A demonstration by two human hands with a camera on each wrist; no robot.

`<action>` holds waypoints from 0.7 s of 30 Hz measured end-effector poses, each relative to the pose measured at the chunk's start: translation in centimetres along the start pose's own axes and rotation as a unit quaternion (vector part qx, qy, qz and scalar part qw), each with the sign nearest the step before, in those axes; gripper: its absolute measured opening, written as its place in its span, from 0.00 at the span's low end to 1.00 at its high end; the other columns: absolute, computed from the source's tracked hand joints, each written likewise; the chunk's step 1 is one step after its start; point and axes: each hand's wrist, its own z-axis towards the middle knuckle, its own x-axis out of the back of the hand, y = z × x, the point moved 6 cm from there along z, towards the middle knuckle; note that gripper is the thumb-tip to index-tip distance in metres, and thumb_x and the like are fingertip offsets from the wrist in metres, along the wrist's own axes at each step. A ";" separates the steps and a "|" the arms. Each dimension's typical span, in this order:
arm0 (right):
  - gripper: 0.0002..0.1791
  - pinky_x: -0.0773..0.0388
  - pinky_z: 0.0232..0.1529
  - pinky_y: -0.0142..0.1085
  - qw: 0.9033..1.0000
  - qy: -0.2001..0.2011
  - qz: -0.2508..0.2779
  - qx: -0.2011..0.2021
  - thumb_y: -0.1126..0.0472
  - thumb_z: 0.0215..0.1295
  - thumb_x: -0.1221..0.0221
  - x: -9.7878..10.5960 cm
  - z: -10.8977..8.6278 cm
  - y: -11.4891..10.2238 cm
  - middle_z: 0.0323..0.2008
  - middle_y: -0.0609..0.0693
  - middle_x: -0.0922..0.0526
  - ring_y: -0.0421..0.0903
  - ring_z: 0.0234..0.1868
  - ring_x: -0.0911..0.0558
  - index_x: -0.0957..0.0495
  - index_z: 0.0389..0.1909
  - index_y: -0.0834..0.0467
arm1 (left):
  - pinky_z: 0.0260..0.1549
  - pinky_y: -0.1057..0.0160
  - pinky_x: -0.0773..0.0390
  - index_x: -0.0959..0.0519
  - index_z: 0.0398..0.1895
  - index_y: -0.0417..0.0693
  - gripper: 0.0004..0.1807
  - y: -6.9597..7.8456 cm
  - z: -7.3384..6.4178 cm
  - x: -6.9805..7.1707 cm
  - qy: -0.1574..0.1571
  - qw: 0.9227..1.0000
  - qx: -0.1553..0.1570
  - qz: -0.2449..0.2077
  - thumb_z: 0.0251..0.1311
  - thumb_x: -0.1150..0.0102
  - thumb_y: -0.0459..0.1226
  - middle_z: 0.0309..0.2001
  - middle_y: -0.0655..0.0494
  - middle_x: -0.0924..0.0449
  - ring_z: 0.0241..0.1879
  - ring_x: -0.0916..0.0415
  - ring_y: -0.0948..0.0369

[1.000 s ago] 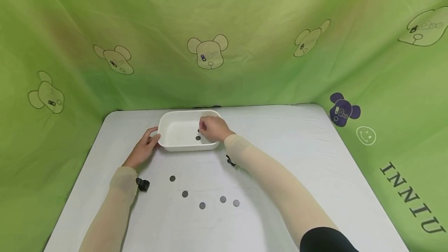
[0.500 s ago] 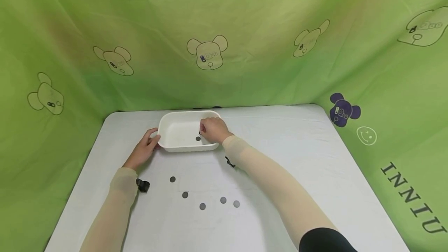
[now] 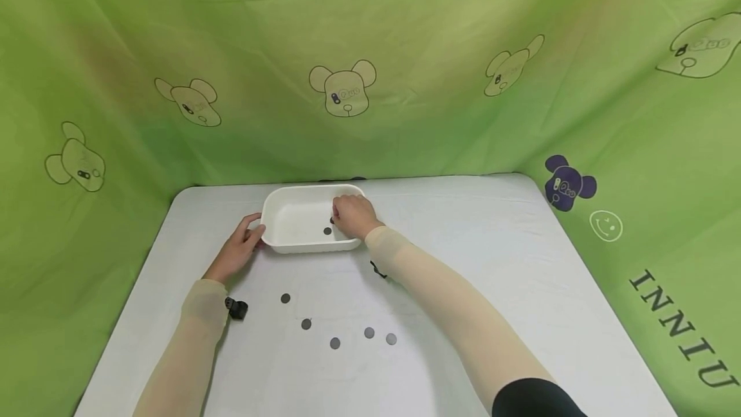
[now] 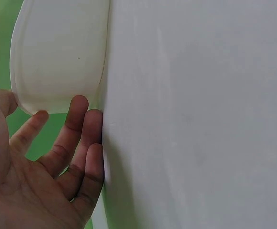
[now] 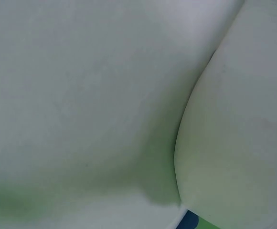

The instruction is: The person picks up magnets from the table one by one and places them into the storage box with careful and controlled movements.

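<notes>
A white oblong tray (image 3: pixel 295 214) stands near the table's back edge. Against its left end rests my left hand (image 3: pixel 236 251); in the left wrist view, the tray's end wall (image 4: pixel 57 67) meets the spread, slightly bent fingers (image 4: pixel 76 117). My right hand (image 3: pixel 354 214) is inside the tray's right part with its fingers curled. At its fingertips shows the edge of a dark disc (image 3: pixel 332 220), apparently pinched and mostly hidden. Another dark round disc (image 3: pixel 327 231) lies flat on the tray floor just in front. The right wrist view does not show the right hand.
Several loose flat discs lie on the white tabletop (image 3: pixel 463 262) in front of the tray, among them a dark disc (image 3: pixel 285 298) at left and a greyer disc (image 3: pixel 391 339) at right. A green printed curtain (image 3: pixel 405 140) hangs around the table's back and sides.
My right hand has shifted very slightly to the right and toward me within the tray, and the disc edge at its fingertips has moved with it. My left hand stays put.
</notes>
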 end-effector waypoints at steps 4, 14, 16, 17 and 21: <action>0.05 0.22 0.54 0.44 1.000 0.002 0.001 -0.002 0.60 0.75 0.36 0.0 -0.1 0.0 0.36 0.48 0.14 0.49 0.40 0.16 0.17 0.36 0.55 | 0.65 0.39 0.29 0.42 0.85 0.55 0.32 0.1 -0.1 0.0 0.000 1.000 0.002 0.000 0.86 0.57 0.55 0.54 0.38 0.16 0.57 0.20 0.43; 0.05 0.20 0.48 0.45 1.000 0.017 0.020 0.004 0.61 0.73 0.35 0.4 -0.2 -0.1 0.34 0.49 0.15 0.49 0.38 0.17 0.19 0.35 0.55 | 0.64 0.41 0.28 0.42 0.85 0.55 0.32 0.1 -0.2 0.1 0.001 1.000 0.000 0.002 0.86 0.57 0.55 0.54 0.37 0.16 0.56 0.20 0.43; 0.05 0.20 0.46 0.45 1.000 0.016 0.023 0.004 0.61 0.74 0.36 0.4 -0.2 -0.1 0.35 0.49 0.15 0.49 0.38 0.17 0.19 0.35 0.54 | 0.64 0.41 0.28 0.42 0.85 0.55 0.32 0.1 -0.2 0.1 0.001 1.000 0.000 0.003 0.87 0.57 0.54 0.54 0.37 0.16 0.56 0.20 0.43; 0.05 0.19 0.46 0.45 1.000 0.016 0.025 0.005 0.60 0.74 0.36 0.4 -0.2 -0.1 0.35 0.49 0.15 0.48 0.38 0.17 0.19 0.36 0.54 | 0.65 0.41 0.28 0.42 0.85 0.54 0.32 0.1 -0.2 0.1 0.001 1.000 0.000 0.003 0.87 0.57 0.54 0.54 0.37 0.16 0.56 0.20 0.44; 0.05 0.19 0.43 0.43 0.999 0.013 0.039 0.005 0.58 0.76 0.37 0.4 -0.2 0.1 0.37 0.48 0.16 0.47 0.39 0.18 0.19 0.39 0.54 | 0.65 0.40 0.29 0.43 0.85 0.54 0.31 0.2 -0.2 0.0 0.001 1.000 -0.002 0.003 0.87 0.57 0.54 0.53 0.37 0.16 0.56 0.20 0.43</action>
